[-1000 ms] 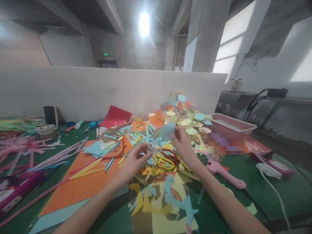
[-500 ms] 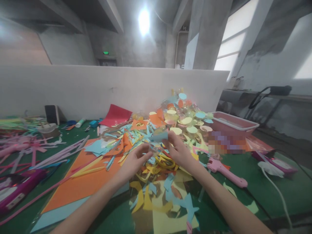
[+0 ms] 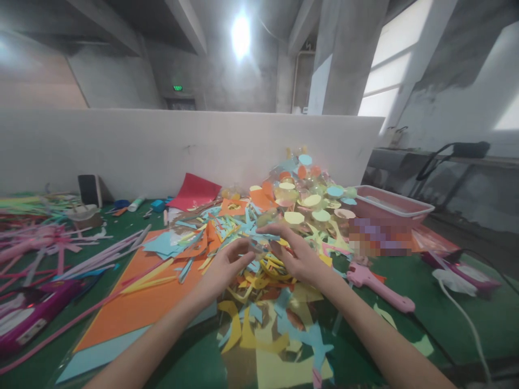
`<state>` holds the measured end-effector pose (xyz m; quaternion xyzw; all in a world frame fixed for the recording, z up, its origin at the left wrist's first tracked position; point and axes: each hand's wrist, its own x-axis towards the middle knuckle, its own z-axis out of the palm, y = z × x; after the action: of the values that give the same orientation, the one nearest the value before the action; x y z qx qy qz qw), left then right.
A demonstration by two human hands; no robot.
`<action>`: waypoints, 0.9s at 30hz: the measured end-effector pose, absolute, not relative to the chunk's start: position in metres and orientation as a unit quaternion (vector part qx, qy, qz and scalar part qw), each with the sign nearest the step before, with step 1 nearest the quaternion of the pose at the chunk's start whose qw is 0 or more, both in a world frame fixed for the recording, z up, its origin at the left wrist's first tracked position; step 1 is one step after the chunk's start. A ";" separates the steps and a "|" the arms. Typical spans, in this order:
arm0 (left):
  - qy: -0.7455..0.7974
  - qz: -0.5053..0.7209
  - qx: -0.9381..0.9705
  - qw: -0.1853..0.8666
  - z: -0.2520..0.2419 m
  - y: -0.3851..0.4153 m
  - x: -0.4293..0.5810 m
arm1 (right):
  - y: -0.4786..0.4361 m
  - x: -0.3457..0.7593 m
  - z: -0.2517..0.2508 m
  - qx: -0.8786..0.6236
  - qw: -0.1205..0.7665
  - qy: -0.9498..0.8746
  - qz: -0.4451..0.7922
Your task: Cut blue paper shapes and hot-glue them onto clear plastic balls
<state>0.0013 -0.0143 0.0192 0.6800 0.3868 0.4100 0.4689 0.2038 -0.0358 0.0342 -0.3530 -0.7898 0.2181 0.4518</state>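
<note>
My left hand (image 3: 224, 268) hovers over a heap of coloured paper scraps (image 3: 259, 313) on the green table, fingers curled in a pinch at a small clear thing (image 3: 260, 247) between my hands. My right hand (image 3: 298, 255) lies just right of it, fingers stretched forward and low, thumb under them, pressing a thin light-blue paper piece (image 3: 265, 236) onto that clear thing. Yellow-handled scissors (image 3: 277, 266) lie under my right hand. Beyond my fingers rises a pile of clear capsules topped with coloured paper discs (image 3: 310, 194).
A large orange sheet (image 3: 138, 305) lies left, a red sheet (image 3: 195, 190) behind it. Pink strips (image 3: 48, 243) and a magenta case (image 3: 28, 316) sit far left. Right: a pink glue gun (image 3: 379, 289), a pink basin (image 3: 391, 204), a white cable (image 3: 456, 283). A white partition (image 3: 182, 146) backs the table.
My right hand has come down and to the left, bringing the raised light-blue paper piece flat against the clear thing by my left hand. The left hand has hardly moved.
</note>
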 end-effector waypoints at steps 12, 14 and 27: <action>0.385 0.398 0.702 0.448 0.015 -0.010 -0.003 | -0.038 0.206 0.034 -0.325 0.407 -0.821 0.233; 0.387 0.395 0.705 0.444 0.016 -0.011 -0.003 | -0.038 0.206 0.034 -0.320 0.411 -0.824 0.223; 0.372 0.414 0.693 0.459 0.017 -0.011 -0.003 | -0.038 0.205 0.030 -0.293 0.399 -0.843 0.212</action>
<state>-0.0027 -0.0111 0.0169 0.6927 0.3715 0.4143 0.4588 0.2051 -0.0376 0.0299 -0.2927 -0.8426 0.2121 0.3993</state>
